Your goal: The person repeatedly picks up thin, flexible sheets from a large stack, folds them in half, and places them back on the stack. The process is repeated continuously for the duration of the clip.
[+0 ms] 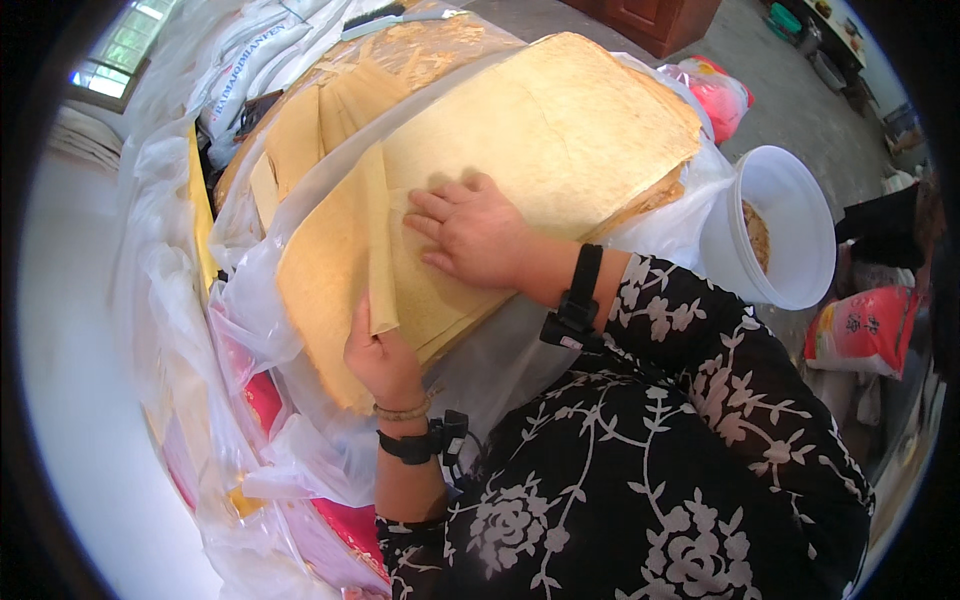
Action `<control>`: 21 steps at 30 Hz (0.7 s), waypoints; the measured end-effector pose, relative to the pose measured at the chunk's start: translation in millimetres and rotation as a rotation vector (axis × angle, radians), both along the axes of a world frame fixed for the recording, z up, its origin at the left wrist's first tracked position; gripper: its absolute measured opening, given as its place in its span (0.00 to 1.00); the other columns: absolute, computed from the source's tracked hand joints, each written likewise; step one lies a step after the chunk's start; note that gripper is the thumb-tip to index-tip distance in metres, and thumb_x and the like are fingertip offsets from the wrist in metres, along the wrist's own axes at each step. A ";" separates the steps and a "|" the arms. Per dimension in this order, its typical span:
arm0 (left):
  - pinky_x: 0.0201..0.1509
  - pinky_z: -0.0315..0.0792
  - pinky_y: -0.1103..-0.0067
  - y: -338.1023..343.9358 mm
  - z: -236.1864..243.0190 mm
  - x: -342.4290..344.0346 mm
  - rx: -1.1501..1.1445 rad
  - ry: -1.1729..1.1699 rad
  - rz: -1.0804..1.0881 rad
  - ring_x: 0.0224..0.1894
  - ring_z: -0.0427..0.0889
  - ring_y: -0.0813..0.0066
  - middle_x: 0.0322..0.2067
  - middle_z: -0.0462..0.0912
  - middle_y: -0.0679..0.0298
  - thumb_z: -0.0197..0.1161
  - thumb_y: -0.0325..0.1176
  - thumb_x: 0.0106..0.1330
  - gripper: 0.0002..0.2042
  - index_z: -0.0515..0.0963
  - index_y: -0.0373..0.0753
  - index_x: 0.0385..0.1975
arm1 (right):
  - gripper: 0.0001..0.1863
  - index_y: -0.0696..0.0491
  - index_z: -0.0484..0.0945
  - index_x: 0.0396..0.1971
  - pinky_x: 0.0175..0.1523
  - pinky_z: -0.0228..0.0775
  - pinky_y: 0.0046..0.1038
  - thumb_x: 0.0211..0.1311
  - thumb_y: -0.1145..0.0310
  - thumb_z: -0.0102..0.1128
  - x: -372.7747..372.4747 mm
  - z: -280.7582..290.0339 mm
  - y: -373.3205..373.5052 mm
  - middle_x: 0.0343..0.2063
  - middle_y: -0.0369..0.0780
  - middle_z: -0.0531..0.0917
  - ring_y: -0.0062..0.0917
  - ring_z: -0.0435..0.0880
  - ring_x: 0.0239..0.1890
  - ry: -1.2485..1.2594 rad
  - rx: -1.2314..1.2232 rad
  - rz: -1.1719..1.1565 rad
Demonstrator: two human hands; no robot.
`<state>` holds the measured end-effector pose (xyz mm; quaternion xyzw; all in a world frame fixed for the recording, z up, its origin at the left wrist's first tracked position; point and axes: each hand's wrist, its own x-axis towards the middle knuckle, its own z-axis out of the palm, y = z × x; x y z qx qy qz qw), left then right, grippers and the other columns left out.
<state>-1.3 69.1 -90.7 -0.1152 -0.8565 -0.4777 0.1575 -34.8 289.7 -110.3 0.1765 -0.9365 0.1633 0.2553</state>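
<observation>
A stack of large, thin, yellow pancake-like sheets lies in front of me, with ragged brown edges at its right side. The top sheet is folded over into a narrow upright strip on the left part of the stack. My left hand pinches the near end of this strip between thumb and fingers. Flat on the sheet just right of the fold rests my right hand, fingers spread and holding nothing. Its fingertips point toward the strip.
Clear plastic film spreads under and around the stack. Behind it are folded yellow sheets, loose flakes and a brush. A white bucket with brown contents stands at right, near a red-and-white bag. White sacks lie far left.
</observation>
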 end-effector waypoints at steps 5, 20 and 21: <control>0.41 0.74 0.81 -7.3 -9.8 -0.8 0.087 -0.128 0.091 0.38 0.78 0.84 0.36 0.84 0.70 0.56 0.28 0.78 0.13 0.83 0.30 0.54 | 0.29 0.51 0.82 0.53 0.60 0.64 0.41 0.59 0.45 0.68 -5.6 13.3 -6.4 0.47 0.36 0.80 0.30 0.76 0.56 -0.070 0.020 -0.071; 0.59 0.78 0.70 -24.9 43.7 2.8 0.952 -0.140 0.087 0.54 0.82 0.69 0.56 0.82 0.56 0.60 0.36 0.79 0.19 0.74 0.29 0.62 | 0.19 0.46 0.84 0.51 0.71 0.59 0.44 0.63 0.55 0.66 -61.3 4.8 -32.2 0.60 0.41 0.79 0.37 0.72 0.66 -0.174 -0.181 -0.074; 0.59 0.78 0.70 -37.7 58.2 2.2 0.930 -0.096 0.165 0.54 0.82 0.68 0.55 0.82 0.56 0.60 0.38 0.79 0.20 0.75 0.29 0.61 | 0.19 0.46 0.83 0.53 0.71 0.59 0.44 0.64 0.57 0.65 -60.8 2.5 -33.5 0.60 0.42 0.79 0.37 0.73 0.66 -0.142 -0.168 -0.073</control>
